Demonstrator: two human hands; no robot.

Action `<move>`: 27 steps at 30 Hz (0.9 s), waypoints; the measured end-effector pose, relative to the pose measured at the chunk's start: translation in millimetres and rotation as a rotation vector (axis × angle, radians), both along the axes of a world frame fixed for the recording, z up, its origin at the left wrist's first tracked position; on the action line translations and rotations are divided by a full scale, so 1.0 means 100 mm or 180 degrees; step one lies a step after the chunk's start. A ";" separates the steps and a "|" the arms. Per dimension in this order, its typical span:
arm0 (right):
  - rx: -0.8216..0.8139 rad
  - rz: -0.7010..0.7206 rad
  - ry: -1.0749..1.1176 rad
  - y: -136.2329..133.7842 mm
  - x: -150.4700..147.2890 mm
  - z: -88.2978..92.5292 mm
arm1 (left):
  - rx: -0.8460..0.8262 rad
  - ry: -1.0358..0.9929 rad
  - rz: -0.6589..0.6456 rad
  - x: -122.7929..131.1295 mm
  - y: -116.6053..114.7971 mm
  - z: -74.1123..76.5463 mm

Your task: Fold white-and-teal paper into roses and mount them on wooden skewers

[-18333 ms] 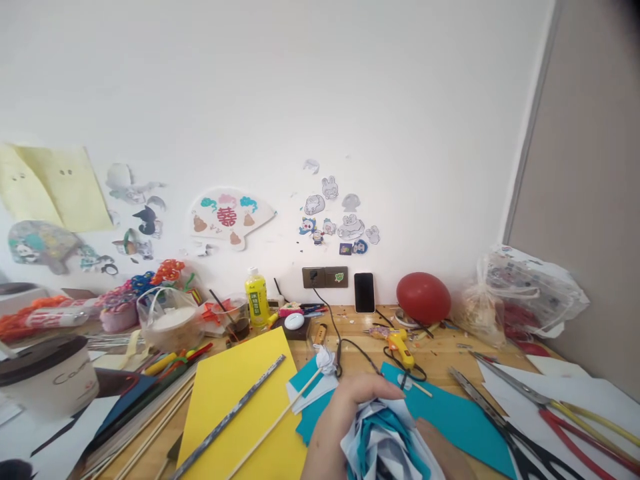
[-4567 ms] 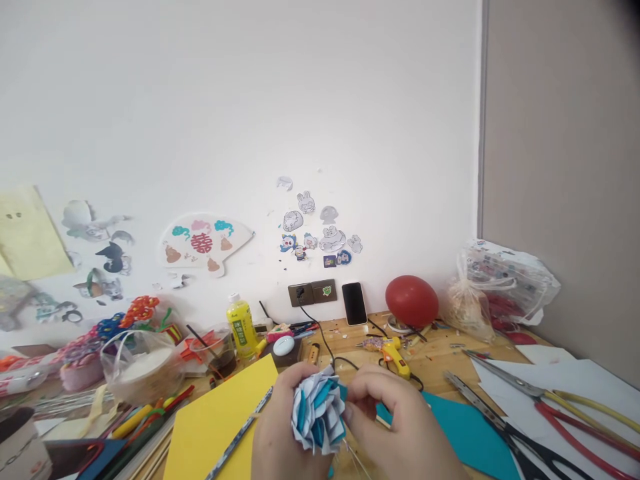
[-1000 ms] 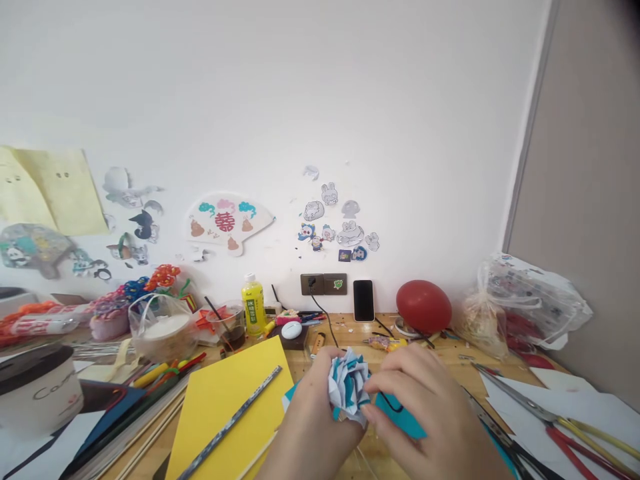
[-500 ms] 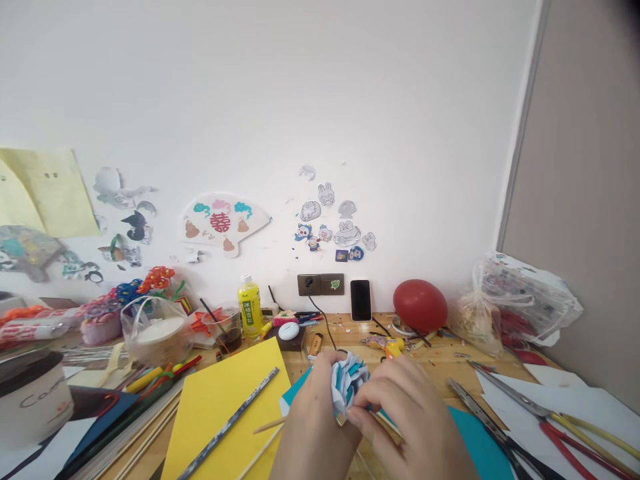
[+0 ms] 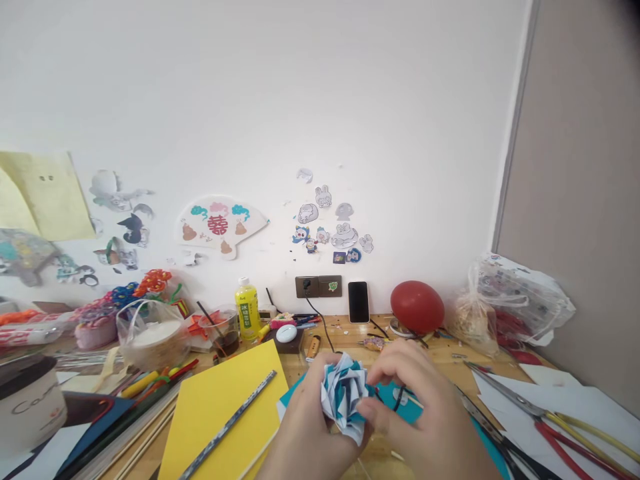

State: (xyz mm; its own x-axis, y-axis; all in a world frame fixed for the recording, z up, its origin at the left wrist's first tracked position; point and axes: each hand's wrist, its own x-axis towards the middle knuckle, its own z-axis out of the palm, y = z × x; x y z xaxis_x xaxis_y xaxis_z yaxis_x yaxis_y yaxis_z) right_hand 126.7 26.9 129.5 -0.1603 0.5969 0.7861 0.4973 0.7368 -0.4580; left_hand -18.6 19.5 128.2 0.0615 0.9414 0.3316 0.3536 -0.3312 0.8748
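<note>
Your yellow sheet (image 5: pixel 225 400) is lying on the table (image 5: pixel 345 337), a ruler (image 5: pixel 231 422) resting across it; a bottle (image 5: pixel 248 309), phone (image 5: pixel 359 301) and balloon (image 5: pixel 417 307) are sitting by the wall (image 5: pixel 300 100).

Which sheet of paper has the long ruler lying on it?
The yellow sheet: the grey ruler lies slantwise across it. The teal sheet, behind the paper flower that the left hand and right hand hold, has no ruler.

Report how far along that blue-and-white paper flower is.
Done: the paper flower is already bunched into layered white and teal petals. In hand: the left hand cups it from below while the right hand pinches its side. Left: no stem shows on it; wooden sticks lie on the table, left of the yellow sheet.
</note>
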 end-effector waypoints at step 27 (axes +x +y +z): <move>-0.1324 0.0796 0.0781 0.00 -0.06 -0.04 | 0.0088 -0.0445 -0.0304 0.03 -0.07 0.09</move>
State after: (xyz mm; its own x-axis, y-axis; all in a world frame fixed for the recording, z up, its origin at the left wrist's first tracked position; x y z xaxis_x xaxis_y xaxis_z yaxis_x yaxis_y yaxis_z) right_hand 120.4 27.3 126.0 -0.1787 0.8329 0.5238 0.1719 0.5506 -0.8169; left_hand -15.8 12.7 136.8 0.1015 0.9240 0.3688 0.1948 -0.3820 0.9034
